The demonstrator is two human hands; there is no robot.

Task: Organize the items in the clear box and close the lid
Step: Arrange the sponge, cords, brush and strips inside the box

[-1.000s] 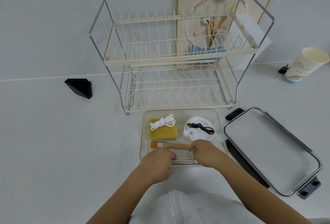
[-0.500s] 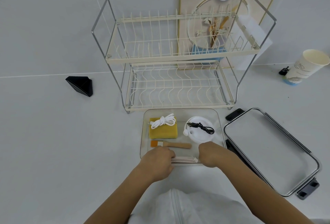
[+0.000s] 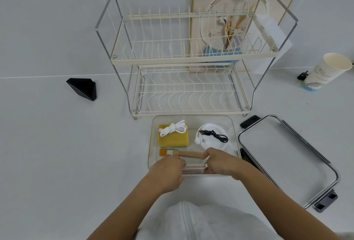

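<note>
The clear box (image 3: pixel 192 118) lies open before me on the white table. Inside are a yellow sponge (image 3: pixel 173 140) with a coiled white cord (image 3: pixel 173 127) on it, a white round item (image 3: pixel 211 141) with a black cable (image 3: pixel 213 134) on top, and a wooden brush (image 3: pixel 183 153) with orange bristles. Along the box's near wall lies a bundle of pale sticks (image 3: pixel 193 169). My left hand (image 3: pixel 168 170) grips the bundle's left end and my right hand (image 3: pixel 220 162) grips its right end. The lid (image 3: pixel 287 159) rests flat to the right of the box.
A two-tier wire dish rack (image 3: pixel 187 63) stands right behind the box. A black wedge (image 3: pixel 82 88) sits at the left, a paper cup (image 3: pixel 325 71) and a small black clip (image 3: pixel 302 76) at the far right. White fabric (image 3: pixel 191 222) covers my lap.
My right hand has slid left from the box's near right corner onto the end of the stick bundle. My left hand stays on the other end.
</note>
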